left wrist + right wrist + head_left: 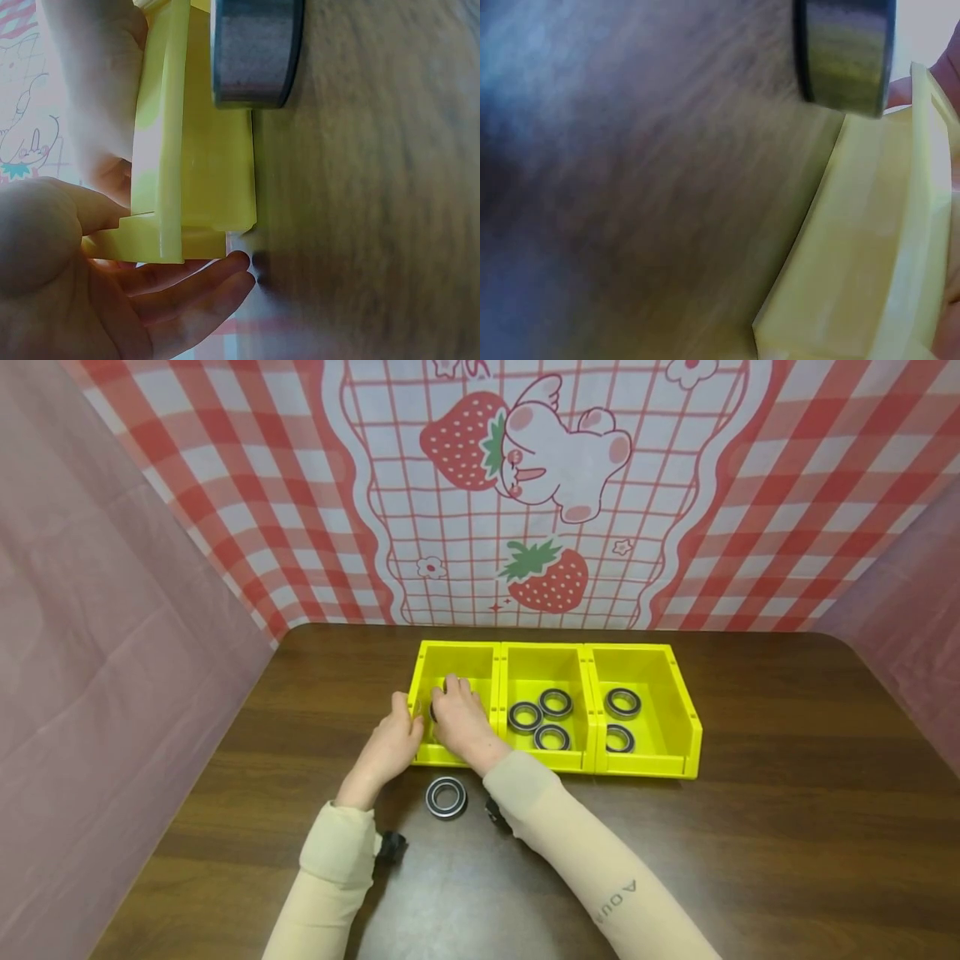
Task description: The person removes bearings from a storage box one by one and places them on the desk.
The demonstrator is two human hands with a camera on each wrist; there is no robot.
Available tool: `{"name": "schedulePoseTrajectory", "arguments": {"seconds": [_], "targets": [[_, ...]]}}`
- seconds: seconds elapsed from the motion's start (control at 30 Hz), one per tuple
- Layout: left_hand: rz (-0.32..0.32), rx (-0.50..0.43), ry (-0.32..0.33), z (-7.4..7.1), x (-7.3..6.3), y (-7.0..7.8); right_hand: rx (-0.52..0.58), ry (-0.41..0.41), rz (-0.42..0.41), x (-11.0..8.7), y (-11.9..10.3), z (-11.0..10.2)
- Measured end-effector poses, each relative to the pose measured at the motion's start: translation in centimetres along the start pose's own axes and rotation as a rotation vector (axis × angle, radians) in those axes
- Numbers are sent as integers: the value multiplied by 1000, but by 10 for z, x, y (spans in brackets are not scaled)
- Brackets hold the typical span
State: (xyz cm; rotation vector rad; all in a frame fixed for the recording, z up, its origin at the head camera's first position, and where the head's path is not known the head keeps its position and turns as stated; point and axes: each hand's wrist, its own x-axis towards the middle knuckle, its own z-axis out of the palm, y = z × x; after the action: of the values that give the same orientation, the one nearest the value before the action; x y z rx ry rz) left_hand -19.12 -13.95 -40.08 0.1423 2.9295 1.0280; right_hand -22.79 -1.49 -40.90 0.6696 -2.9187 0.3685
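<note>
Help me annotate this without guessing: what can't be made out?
Head view: full contents of the left bin, blocked by the right hand.
Head view: end of the lettering on the right sleeve, curving away.
Left wrist view: part of the loose bearing, beyond the top edge.

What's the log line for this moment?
left hand: holds left bin | right hand: inside it, grasp unclear | loose bearing: on table

We see our left hand (384,745) in a pinching hold, its thumb (94,206) set opposite its loosely bent fingers (210,306). Our right hand (461,720) reaches down just right of those fingers, its grip hidden from us. Behind the fingers, our left forearm (321,893) and right forearm (592,852) slant apart.
</note>
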Motion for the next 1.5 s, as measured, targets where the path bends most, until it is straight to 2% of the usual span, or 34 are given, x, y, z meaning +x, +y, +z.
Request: {"name": "schedulePoseTrajectory", "arguments": {"seconds": [0.2,0.83,1.07,1.5], "targets": [[-8,-6,-13,-1,0,1,-19,66,-33,-1,1,0],[-18,-3,-14,-1,1,0,-141,184,-42,-3,-1,0],[-22,-4,-18,0,2,-1,-103,141,-30,-7,-5,-5],[-12,-10,-18,-1,0,1,7,161,-39,-13,-6,-7]]}}
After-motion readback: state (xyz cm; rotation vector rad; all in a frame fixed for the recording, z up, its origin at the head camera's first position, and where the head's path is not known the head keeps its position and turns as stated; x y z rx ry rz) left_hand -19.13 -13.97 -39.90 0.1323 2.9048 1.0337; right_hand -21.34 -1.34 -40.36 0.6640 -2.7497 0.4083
